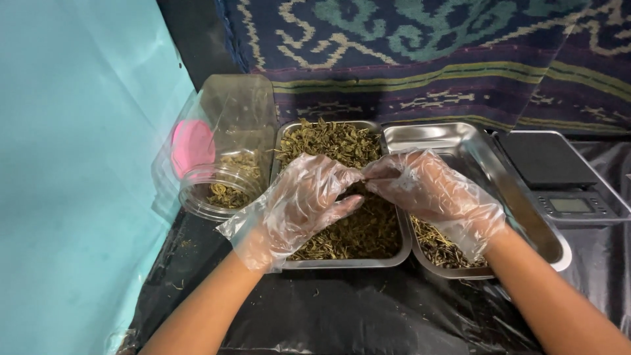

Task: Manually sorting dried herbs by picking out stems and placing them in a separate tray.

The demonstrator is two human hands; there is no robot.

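Single view, head-worn camera. It looks down and forward from above the near edge of the bench (368, 315), pitched steeply. Close range: both forearms enter from the bottom corners, and the left hand (299, 204) and right hand (434, 190) meet near frame centre. Far side ends at a patterned cloth (420, 59); left side at a pale blue sheet (72, 177). The right edge crops a small scale (565, 174). Slight wide-angle bend, probably. No second view shares this scene.

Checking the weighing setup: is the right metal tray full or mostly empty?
Mostly empty. The right tray shows bare metal, with dried stems only at its near end; the left tray is heaped.
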